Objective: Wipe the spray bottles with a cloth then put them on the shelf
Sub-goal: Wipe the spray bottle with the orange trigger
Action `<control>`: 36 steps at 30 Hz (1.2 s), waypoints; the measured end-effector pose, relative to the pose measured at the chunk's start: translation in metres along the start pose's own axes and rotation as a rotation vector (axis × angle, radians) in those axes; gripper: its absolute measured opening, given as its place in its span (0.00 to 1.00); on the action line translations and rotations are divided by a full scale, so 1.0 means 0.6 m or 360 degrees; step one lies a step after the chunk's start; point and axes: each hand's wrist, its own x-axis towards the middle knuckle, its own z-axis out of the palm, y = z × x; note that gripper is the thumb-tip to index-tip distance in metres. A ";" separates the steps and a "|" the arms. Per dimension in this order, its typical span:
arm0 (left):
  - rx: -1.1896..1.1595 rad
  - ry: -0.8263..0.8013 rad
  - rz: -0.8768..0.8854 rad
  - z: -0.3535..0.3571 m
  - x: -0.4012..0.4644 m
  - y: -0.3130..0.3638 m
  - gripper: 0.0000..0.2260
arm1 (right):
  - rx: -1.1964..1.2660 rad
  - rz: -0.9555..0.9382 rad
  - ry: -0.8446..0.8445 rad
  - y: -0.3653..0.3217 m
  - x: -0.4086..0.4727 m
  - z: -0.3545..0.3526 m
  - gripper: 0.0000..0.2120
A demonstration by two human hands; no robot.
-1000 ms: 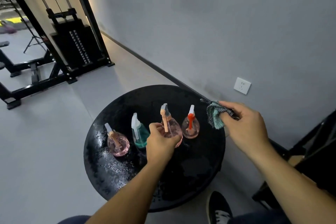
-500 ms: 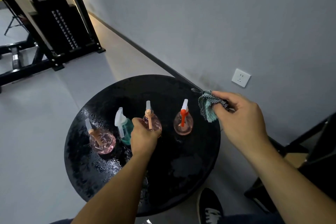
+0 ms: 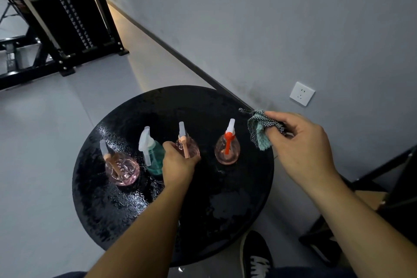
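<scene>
Four spray bottles stand upright in a row across the middle of a round black surface (image 3: 237,210), whose top shows a wet sheen. From the 9 o'clock side: a pink bottle with a peach trigger (image 3: 123,170), a teal bottle with a white trigger (image 3: 155,160) just beside it, a second pink bottle with a peach trigger (image 3: 188,148), and, set a little apart toward 3 o'clock, a pink bottle with a red trigger (image 3: 227,152). The left hand (image 3: 178,166) reaches in from 6 o'clock; its grip is curled round the lower body of the second pink bottle, thumb on the side facing the teal bottle. Whether that bottle's base rests on the surface cannot be told, as the hand hides it. The right hand (image 3: 303,150) hovers at the 3 o'clock edge of the surface, its grip pinching a bunched cloth (image 3: 259,133), checked on one face and teal on the other, which hangs clear of the red-trigger bottle. A white wall socket (image 3: 302,93) sits on the grey wall at 1 o'clock. A black weight machine (image 3: 67,18) stands on the floor at 11 o'clock. A dark shoe (image 3: 256,255) shows at 6 o'clock below the surface.
</scene>
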 end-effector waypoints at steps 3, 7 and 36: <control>0.0001 -0.0046 0.0033 -0.010 -0.005 -0.002 0.35 | -0.0038 -0.0011 -0.0001 0.001 0.001 0.003 0.13; -0.0010 -0.0085 0.0115 -0.038 -0.031 0.006 0.47 | -0.0039 -0.0002 0.0005 -0.007 0.001 0.008 0.14; 0.0375 -0.0588 0.0607 -0.004 -0.086 0.126 0.22 | -0.0060 0.0089 0.0111 0.012 -0.016 -0.046 0.16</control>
